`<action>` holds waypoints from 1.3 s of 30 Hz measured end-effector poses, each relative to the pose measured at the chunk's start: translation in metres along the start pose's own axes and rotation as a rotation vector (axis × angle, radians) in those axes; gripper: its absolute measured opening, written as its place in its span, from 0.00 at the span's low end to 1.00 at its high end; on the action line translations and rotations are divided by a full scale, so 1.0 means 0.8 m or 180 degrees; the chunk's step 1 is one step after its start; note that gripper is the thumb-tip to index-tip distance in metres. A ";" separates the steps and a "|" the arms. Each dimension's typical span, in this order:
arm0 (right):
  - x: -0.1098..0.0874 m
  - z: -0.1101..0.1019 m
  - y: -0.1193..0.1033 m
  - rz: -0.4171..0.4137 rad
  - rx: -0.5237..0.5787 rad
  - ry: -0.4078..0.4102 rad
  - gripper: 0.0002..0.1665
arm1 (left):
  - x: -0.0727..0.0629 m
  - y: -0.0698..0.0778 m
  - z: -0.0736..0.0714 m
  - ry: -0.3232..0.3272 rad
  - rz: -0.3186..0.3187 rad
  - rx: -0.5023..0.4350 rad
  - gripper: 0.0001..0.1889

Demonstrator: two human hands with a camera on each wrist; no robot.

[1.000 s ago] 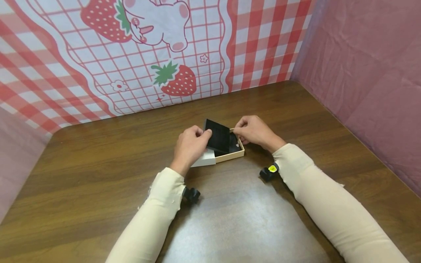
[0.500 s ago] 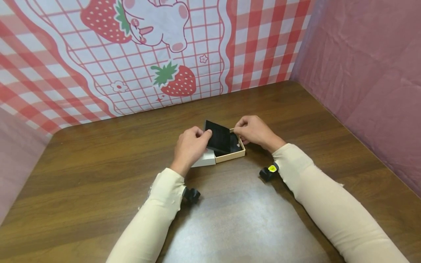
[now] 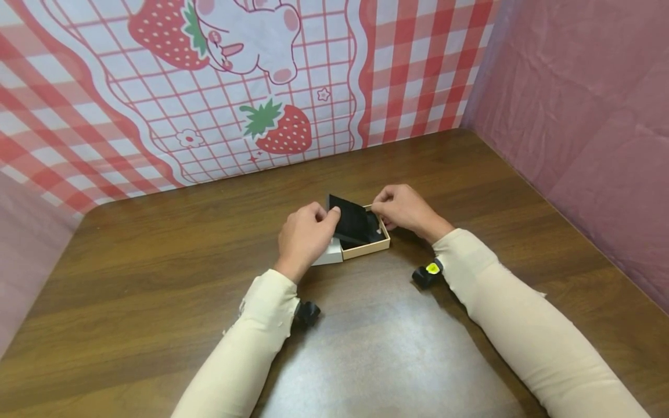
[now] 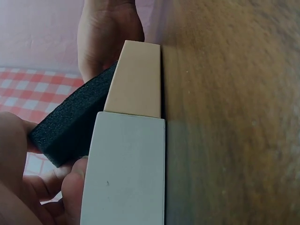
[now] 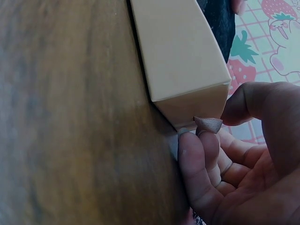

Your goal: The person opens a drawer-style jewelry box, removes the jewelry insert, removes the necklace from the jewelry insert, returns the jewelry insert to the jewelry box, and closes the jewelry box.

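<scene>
My left hand pinches a black foam pad at its left end, thumb on the upper face. The pad slants, its right end down in the tan drawer of a small box. A white sleeve covers the drawer's left part, as the left wrist view also shows. At the drawer's far right corner, my right hand grips the end wall between thumb and curled fingers. In the right wrist view a small brownish tab sticks out of that wall by the fingertips. Dark material lines the drawer; the pad hides part of it.
The box lies on a brown wooden table. Behind it hangs a red-and-white checked cloth with strawberries, and a pink cloth hangs at the right. Each wrist carries a small black camera.
The left hand has shifted slightly right and brought the foam pad with it, its raised end now a little lower. The right hand has stayed nearly still at the drawer's end.
</scene>
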State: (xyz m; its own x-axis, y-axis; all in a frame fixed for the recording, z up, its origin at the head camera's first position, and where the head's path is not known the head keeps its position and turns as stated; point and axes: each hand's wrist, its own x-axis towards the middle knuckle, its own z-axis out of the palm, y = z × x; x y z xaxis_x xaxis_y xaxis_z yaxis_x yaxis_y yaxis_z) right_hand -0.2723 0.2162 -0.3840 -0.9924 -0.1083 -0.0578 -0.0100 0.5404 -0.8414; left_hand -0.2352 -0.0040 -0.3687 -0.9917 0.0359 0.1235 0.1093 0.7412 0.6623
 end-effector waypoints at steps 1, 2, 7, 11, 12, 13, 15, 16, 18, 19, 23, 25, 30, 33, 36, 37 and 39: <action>0.000 0.000 0.000 0.0000 0.0005 0.0001 0.13 | 0.000 0.000 0.000 0.0015 0.0007 0.0022 0.22; 0.000 0.000 0.000 -0.0002 0.0011 0.0002 0.13 | -0.001 0.001 0.001 0.0023 0.0007 0.0039 0.22; 0.001 0.000 -0.001 0.0032 0.0013 -0.0005 0.13 | -0.002 0.002 0.000 0.0009 0.0051 0.0134 0.24; 0.001 0.000 0.000 0.0049 0.0017 0.0008 0.13 | -0.002 0.004 0.000 -0.0022 0.0135 0.0201 0.26; 0.001 0.001 0.000 0.0045 0.0028 0.0015 0.13 | -0.002 0.004 0.000 -0.0026 0.0151 0.0209 0.27; 0.001 0.001 0.001 0.0034 0.0039 0.0018 0.13 | -0.001 0.004 0.000 -0.0024 0.0167 0.0220 0.28; 0.001 0.001 0.001 0.0017 0.0045 0.0030 0.13 | -0.001 0.003 0.000 -0.0018 0.0183 0.0237 0.28; 0.001 0.001 0.001 0.0007 0.0051 0.0034 0.13 | 0.000 0.003 0.000 -0.0019 0.0178 0.0240 0.29; 0.001 0.001 0.001 -0.0009 0.0058 0.0034 0.13 | 0.000 0.002 0.000 -0.0025 0.0170 0.0231 0.28; 0.001 0.001 0.002 -0.0020 0.0058 0.0032 0.13 | 0.001 0.002 0.000 -0.0029 0.0166 0.0228 0.28; 0.001 0.001 0.001 -0.0037 0.0070 0.0031 0.13 | 0.001 0.001 0.000 -0.0060 0.0149 0.0174 0.23; 0.001 0.001 0.002 -0.0039 0.0072 0.0030 0.13 | 0.001 0.001 0.001 -0.0050 0.0150 0.0181 0.19; 0.001 0.001 0.002 -0.0044 0.0062 0.0039 0.12 | 0.001 0.000 0.001 -0.0038 0.0167 0.0209 0.14; 0.001 0.001 0.001 -0.0054 0.0054 0.0043 0.12 | 0.001 0.000 0.001 -0.0044 0.0202 0.0208 0.13; 0.001 0.001 0.000 -0.0058 0.0050 0.0036 0.12 | 0.001 -0.001 0.002 -0.0045 0.0244 0.0213 0.11; 0.001 0.001 0.001 -0.0060 0.0050 0.0033 0.12 | 0.001 -0.001 0.002 -0.0047 0.0253 0.0219 0.10; 0.001 0.001 0.001 -0.0063 0.0048 0.0025 0.12 | 0.001 -0.001 0.002 -0.0051 0.0266 0.0236 0.10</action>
State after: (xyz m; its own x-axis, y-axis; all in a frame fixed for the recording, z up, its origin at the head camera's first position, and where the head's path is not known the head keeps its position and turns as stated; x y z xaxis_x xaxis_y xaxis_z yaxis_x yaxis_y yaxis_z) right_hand -0.2729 0.2158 -0.3852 -0.9930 -0.1122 -0.0370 -0.0277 0.5256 -0.8503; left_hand -0.2364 -0.0036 -0.3703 -0.9804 0.1100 0.1637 0.1870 0.7827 0.5937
